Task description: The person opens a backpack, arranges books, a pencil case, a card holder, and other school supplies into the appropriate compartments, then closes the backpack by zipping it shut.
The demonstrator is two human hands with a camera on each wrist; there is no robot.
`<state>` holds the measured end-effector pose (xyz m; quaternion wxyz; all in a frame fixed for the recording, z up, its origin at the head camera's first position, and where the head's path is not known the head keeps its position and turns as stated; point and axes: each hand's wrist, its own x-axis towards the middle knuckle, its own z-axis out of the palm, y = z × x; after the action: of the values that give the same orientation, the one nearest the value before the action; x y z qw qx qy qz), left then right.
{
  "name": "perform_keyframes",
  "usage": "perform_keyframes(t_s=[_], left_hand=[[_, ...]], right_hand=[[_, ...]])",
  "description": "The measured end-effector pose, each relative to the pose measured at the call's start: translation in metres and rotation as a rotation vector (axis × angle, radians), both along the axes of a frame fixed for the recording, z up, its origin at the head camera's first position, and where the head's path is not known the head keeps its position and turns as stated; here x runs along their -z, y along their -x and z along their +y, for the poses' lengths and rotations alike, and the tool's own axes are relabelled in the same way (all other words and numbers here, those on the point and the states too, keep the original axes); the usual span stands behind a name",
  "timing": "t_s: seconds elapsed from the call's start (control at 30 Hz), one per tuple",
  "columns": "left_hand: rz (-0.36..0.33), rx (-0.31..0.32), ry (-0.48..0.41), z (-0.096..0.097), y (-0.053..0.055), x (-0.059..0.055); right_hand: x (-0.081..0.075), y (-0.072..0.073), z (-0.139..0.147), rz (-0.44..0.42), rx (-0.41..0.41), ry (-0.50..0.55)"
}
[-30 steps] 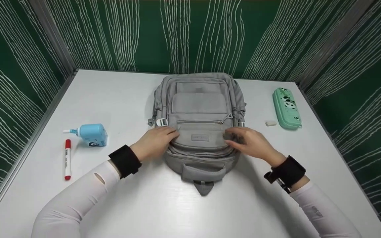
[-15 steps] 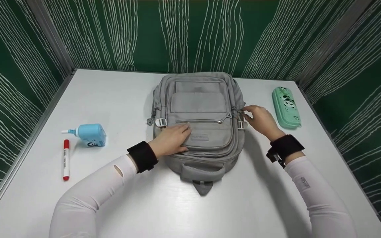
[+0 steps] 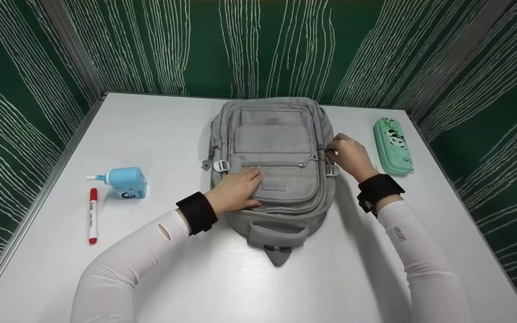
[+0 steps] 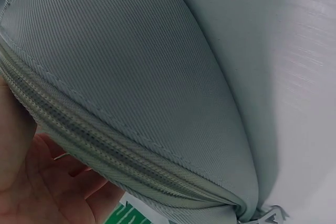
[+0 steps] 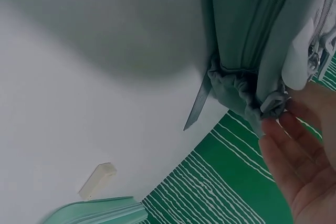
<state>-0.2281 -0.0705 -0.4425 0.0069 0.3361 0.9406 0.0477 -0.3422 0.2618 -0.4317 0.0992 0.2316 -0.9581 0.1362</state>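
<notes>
Backpack of grey fabric (image 3: 271,140) lies under my relaxed left hand (image 3: 237,189); right hand (image 3: 351,155) pinches its side.

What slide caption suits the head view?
Left hand on a backpack, right hand at its side; bottle, marker and case nearby.

Backpack label (image 3: 273,186) too blurred to read, left hand (image 4: 58,179) and green case (image 5: 102,211) (wrist views) cut off by edges
</notes>
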Motion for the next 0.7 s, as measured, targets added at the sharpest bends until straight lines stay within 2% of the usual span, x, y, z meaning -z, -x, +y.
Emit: perform_keyframes(t_s=[0.3,0.6,0.7], left_hand=[[0.014,-0.003,-0.009,0.0005,-0.0005,0.0010],[-0.020,-0.022,0.015,0.0011,0.0001,0.0013],[0.000,-0.018,0.031,0.0018,0.0007,0.0021]], right_hand=[[0.0027,0.0034,-0.0014,0.002,0.020,0.036],[0.0044,-0.0020,0.0029,0.021,-0.011,-0.006],[0.0050,-0.0042,0.0038,0.047,-0.022,-0.020]])
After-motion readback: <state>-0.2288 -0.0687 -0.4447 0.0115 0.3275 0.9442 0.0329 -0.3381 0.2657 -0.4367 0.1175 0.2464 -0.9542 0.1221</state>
